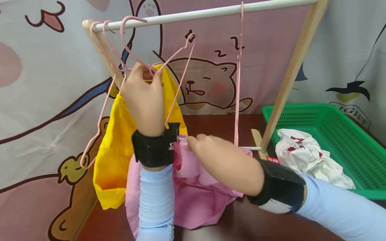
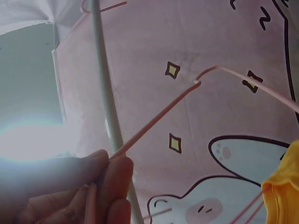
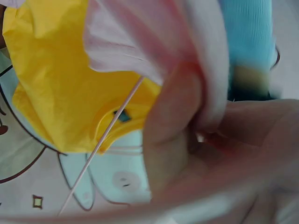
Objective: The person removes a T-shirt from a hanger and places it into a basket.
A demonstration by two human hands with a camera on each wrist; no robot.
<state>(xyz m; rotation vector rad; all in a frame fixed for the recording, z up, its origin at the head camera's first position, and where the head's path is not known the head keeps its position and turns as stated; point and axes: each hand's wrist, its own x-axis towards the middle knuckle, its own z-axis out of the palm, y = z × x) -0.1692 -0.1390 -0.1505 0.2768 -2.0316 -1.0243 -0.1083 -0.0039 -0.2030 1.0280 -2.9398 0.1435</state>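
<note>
My left hand (image 1: 144,100) pinches a pink wire hanger (image 1: 184,75) between thumb and fingertips, just below the rack's rod. In the left wrist view, the hanger's wire (image 2: 161,116) runs up out of that pinch. Lower and to the right, my right hand (image 1: 224,162) grips the edge of a pink garment (image 1: 199,204), its thumb and fingers closed on the cloth (image 3: 135,39) in the right wrist view. One slanting side of the hanger goes down into the pink garment. Behind the left hand hangs a yellow shirt (image 1: 114,157), partly covered by that arm.
A white rod (image 1: 199,14) on wooden posts (image 1: 294,73) spans the top. Bare pink hangers hang at its left end, and another hanger (image 1: 237,90) hangs right of the middle. On the right, a green basket (image 1: 356,144) holds a crumpled white cloth (image 1: 313,160) with red marks.
</note>
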